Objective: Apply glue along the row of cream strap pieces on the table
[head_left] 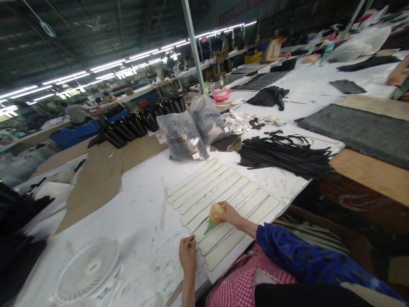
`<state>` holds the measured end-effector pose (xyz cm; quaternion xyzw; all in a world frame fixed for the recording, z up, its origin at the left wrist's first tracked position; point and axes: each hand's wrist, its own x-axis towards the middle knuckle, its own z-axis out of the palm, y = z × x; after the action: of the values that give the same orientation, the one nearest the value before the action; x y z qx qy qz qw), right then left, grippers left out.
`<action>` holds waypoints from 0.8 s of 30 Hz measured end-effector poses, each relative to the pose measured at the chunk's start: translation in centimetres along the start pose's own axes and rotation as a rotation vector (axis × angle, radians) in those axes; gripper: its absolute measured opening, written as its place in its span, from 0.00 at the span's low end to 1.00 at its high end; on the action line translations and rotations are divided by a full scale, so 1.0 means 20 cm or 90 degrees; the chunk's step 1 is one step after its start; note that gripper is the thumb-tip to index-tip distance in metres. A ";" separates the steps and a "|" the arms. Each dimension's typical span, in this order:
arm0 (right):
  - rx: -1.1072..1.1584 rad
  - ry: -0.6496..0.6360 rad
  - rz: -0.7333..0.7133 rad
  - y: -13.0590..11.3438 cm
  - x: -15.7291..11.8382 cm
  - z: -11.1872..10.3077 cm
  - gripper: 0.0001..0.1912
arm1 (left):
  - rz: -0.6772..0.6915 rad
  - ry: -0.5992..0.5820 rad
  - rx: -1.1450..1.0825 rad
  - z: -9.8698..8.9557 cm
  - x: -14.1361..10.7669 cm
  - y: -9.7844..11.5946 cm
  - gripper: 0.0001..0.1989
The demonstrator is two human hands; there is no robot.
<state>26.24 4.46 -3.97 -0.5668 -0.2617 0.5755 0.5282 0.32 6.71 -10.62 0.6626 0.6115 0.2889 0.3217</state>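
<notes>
My right hand (228,214) grips a squeeze bottle (216,212) with a yellowish-brown body and a green nozzle. The nozzle tips downward, just over pale cream strips (236,215) laid side by side on the white table (140,209). Each strip has a dark edge and wavy ends. Whether the nozzle touches a strip, I cannot tell. My left hand (188,252) is closed at the strips' near left ends, its fingertips pressed together; what they pinch, if anything, is too small to make out.
A white fan (91,268) lies at the front left. Beyond the strips are two clear plastic bags (182,135) with dark contents, and a heap of black strips (284,153) lies farther right. Grey felt-like sheet (358,128) covers the right side. Other people work farther back.
</notes>
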 end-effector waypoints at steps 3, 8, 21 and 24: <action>0.018 -0.001 -0.004 -0.02 -0.01 -0.06 0.37 | -0.002 -0.007 0.006 0.00 0.00 -0.01 0.19; 0.009 0.041 0.012 -0.04 -0.01 -0.14 0.37 | -0.002 -0.018 0.007 -0.01 0.01 -0.01 0.20; 0.050 0.129 0.011 -0.08 -0.01 -0.32 0.39 | -0.017 -0.028 0.010 -0.02 0.01 0.02 0.22; 0.052 0.147 0.009 -0.10 -0.01 -0.35 0.38 | -0.017 -0.025 0.008 -0.02 0.01 0.02 0.22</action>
<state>33.43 2.73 -3.55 -0.6092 -0.1717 0.5204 0.5732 0.24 6.85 -9.98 0.6618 0.6160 0.2676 0.3331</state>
